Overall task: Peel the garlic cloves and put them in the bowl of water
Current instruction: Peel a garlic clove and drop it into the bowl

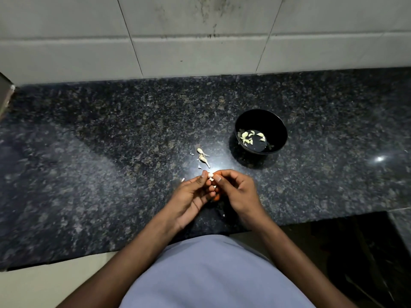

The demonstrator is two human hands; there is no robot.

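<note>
Head view shows a garlic clove pinched between the fingertips of both hands, the left hand and the right hand, which are together above the dark granite worktop, near its front edge. To the left the worktop has much open room. Beyond and right of the hands stands a black bowl with water and several peeled cloves in it. Between bowl and hands lie dry garlic skins. A tiled wall closes the back edge.
</note>
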